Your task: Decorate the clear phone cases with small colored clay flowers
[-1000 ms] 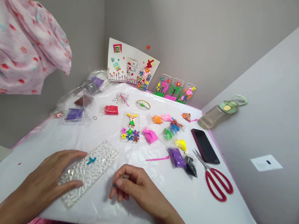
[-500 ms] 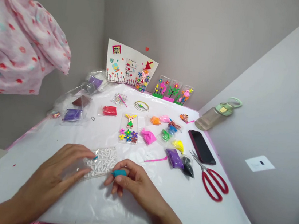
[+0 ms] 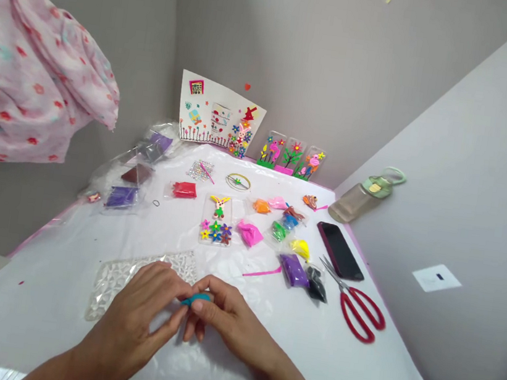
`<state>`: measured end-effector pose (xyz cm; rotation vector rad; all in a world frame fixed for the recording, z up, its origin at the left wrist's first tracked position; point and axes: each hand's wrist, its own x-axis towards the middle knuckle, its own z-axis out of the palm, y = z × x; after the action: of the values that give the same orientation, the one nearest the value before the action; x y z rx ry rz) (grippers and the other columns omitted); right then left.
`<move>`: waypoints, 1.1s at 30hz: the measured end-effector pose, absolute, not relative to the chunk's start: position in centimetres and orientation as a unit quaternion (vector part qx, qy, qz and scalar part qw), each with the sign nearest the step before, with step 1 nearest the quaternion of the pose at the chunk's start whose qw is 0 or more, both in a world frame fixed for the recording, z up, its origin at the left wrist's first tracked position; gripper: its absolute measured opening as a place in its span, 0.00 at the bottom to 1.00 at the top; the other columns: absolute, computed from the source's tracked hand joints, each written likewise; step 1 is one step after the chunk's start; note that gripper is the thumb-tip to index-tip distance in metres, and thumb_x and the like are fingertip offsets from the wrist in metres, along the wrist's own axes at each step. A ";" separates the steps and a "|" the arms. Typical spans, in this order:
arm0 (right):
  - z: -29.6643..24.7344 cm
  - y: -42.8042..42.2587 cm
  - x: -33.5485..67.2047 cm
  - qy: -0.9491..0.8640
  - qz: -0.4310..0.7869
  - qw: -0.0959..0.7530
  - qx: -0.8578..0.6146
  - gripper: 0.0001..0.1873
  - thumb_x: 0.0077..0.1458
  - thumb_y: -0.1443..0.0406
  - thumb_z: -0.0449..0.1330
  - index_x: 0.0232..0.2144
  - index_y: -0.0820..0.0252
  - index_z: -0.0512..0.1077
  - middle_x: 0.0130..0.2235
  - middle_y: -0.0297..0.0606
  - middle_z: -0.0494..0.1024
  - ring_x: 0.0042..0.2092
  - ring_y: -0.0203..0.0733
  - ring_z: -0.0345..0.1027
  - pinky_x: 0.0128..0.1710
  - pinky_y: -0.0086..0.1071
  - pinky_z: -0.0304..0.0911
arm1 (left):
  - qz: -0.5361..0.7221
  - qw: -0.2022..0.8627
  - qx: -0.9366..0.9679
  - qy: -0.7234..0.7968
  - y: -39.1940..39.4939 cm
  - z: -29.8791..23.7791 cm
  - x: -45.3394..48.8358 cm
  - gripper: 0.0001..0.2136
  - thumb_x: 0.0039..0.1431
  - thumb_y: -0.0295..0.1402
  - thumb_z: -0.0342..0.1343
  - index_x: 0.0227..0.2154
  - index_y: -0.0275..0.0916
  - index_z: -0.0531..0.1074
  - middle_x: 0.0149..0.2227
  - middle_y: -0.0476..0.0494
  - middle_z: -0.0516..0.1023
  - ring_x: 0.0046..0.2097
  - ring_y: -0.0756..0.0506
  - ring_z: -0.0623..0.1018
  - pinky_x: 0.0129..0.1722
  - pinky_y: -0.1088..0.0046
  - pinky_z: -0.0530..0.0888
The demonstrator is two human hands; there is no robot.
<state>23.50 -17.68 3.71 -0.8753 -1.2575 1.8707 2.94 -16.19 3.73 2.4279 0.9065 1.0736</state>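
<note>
My left hand (image 3: 144, 313) and my right hand (image 3: 222, 317) meet above the near part of the white table (image 3: 352, 365). Both pinch a small piece of teal clay (image 3: 195, 299) between their fingertips, fingers closed. Just behind my left hand lies a clear textured phone case (image 3: 121, 275), flat on the table, partly covered by that hand. A second clear case (image 3: 216, 219) bearing a clay rabbit and flowers lies further back, in the middle.
Small bags of coloured clay (image 3: 292, 269) are scattered mid-table. Red scissors (image 3: 357, 306) and a dark phone (image 3: 339, 250) lie at the right, a bottle (image 3: 359, 201) behind them. Decorated cases (image 3: 292, 153) and a card (image 3: 219, 117) lean on the back wall. Pink floral cloth (image 3: 30, 73) hangs at left.
My left hand has left the clear case and moved right to meet my right hand. The teal clay, at first hidden in my right fingers, now shows between both hands' fingertips.
</note>
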 end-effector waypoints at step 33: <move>6.3 -18.7 22.9 -0.701 0.507 0.208 -0.457 0.10 0.65 0.65 0.60 0.45 0.55 0.79 0.41 0.35 0.80 0.39 0.37 0.70 0.41 0.27 0.63 | 0.309 0.348 0.642 0.609 -15.2 2.3 -5.0 0.26 0.64 0.61 0.49 0.26 0.45 0.74 0.26 0.50 0.79 0.30 0.45 0.79 0.31 0.74 0.76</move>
<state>22.85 -18.75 6.32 -1.2714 -1.9518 1.4102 -4.97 -15.25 2.26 1.6641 1.5792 0.8008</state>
